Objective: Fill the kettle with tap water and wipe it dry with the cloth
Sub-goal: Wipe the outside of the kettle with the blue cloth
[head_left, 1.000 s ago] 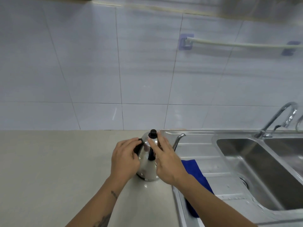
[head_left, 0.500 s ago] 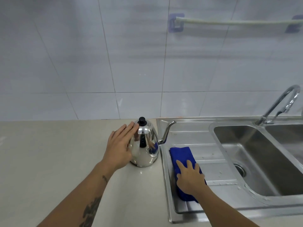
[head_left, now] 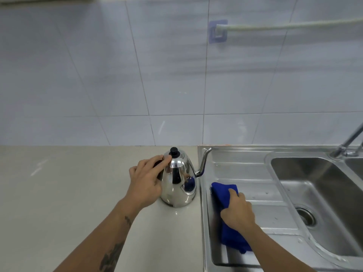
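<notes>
A shiny steel kettle (head_left: pixel 177 185) with a black lid knob and a thin curved spout stands upright on the beige counter (head_left: pixel 78 183), close to the sink's left edge. My left hand (head_left: pixel 146 182) rests against its left side over the black handle, fingers curled around it. A blue cloth (head_left: pixel 225 211) lies folded on the steel draining board (head_left: pixel 255 173). My right hand (head_left: pixel 238 212) lies on top of the cloth with its fingers closing on the fabric.
The steel sink basin (head_left: pixel 318 193) with its drain lies to the right. A tap (head_left: pixel 347 144) rises at the far right edge. On the tiled wall hangs a pale rail (head_left: pixel 284 25) on blue holders.
My right hand left the kettle's lid, moved right to the blue cloth and has curled its fingers into it. My left hand stays at the kettle's handle.
</notes>
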`<control>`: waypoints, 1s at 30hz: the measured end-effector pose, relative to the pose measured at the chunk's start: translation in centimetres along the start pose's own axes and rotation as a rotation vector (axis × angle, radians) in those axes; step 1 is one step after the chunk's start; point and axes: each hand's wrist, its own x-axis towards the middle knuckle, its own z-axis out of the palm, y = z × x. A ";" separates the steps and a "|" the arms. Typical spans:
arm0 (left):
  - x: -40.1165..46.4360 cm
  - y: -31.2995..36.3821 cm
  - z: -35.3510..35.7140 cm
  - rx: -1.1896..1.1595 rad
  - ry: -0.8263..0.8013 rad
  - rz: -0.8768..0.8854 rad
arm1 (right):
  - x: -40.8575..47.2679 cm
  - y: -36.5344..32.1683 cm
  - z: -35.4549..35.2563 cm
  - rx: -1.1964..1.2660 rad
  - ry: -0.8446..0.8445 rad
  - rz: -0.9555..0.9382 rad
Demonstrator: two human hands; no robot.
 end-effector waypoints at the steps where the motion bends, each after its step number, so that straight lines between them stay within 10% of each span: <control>1: -0.2 -0.4 -0.1 -0.004 0.001 0.020 | 0.0 -0.4 -0.4 0.105 0.007 0.022; 10: -0.4 -2.7 -0.3 -0.314 -0.073 0.226 | -4.6 -12.0 -2.0 0.917 0.195 -0.060; 20: 2.1 -4.1 -1.8 -0.427 -0.210 0.308 | -6.9 -17.1 8.9 0.165 0.425 -0.088; 30: 1.3 -3.2 -2.0 -0.320 -0.205 0.259 | -6.4 -16.1 7.9 0.554 0.208 0.156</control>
